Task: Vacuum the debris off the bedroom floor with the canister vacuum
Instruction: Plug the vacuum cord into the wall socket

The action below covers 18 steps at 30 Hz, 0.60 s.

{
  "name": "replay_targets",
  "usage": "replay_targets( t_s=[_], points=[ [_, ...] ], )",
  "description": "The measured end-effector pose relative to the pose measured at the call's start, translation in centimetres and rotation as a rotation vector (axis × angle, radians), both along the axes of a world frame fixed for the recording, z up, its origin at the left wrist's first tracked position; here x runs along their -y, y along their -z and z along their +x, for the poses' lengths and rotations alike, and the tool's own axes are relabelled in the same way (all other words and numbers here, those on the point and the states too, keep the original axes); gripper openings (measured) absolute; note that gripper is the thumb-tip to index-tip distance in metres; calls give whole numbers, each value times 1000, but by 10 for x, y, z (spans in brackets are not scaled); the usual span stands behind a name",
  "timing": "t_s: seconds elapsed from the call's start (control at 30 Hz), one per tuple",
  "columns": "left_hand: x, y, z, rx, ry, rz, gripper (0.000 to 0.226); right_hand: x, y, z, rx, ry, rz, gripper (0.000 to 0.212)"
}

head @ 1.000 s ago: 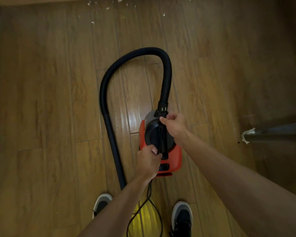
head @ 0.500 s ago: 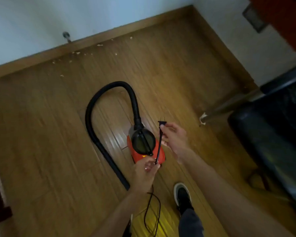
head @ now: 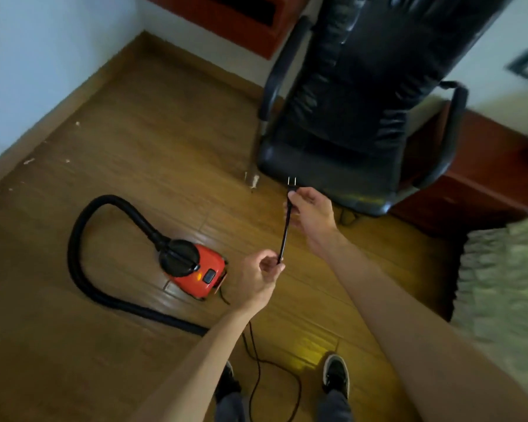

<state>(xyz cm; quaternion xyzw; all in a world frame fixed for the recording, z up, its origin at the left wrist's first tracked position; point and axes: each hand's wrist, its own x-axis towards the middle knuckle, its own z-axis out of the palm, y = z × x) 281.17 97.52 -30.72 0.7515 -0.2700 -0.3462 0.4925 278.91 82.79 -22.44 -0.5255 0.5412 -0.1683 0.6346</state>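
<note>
One red canister vacuum (head: pixel 195 272) sits centre left on the wood floor (head: pixel 165 132), its single black hose (head: pixel 73 239) looping around it. Two hands hold one power cord (head: pixel 284 236). The right hand (head: pixel 311 214) has its grip pinched just below the two-pronged plug (head: pixel 291 181). The left hand (head: pixel 256 278) has its grip pinched lower down. One black office chair (head: pixel 348 117) stands just beyond the hands. Pale debris (head: pixel 28 161) dots the baseboard at left.

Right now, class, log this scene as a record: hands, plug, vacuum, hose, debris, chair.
left hand: pinches the power cord lower down
right hand: grips the cord just below the plug
plug: prongs bare, in no socket
canister vacuum: red, on the wood floor
hose: black, looped on the floor
debris: pale scraps along the baseboard
office chair: black, beyond the plug
</note>
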Motion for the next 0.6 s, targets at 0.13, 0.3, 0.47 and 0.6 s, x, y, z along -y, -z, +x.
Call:
replay_targets(
  t_s=[0.13, 0.3, 0.47, 0.6],
  points=[
    [49, -33, -53, 25, 115, -13, 6, 41, -22, -67, 21, 151, -39, 6],
    [114, -63, -132, 43, 220, 9, 11, 98, -49, -158, 89, 334, -40, 12],
    [181, -84, -209, 178, 314, 7, 24, 159, -67, -255, 121, 409, -81, 15],
    [234, -100, -271, 232, 340, -32, 16, 209, -75, -325, 89, 406, -141, 8]
  ],
)
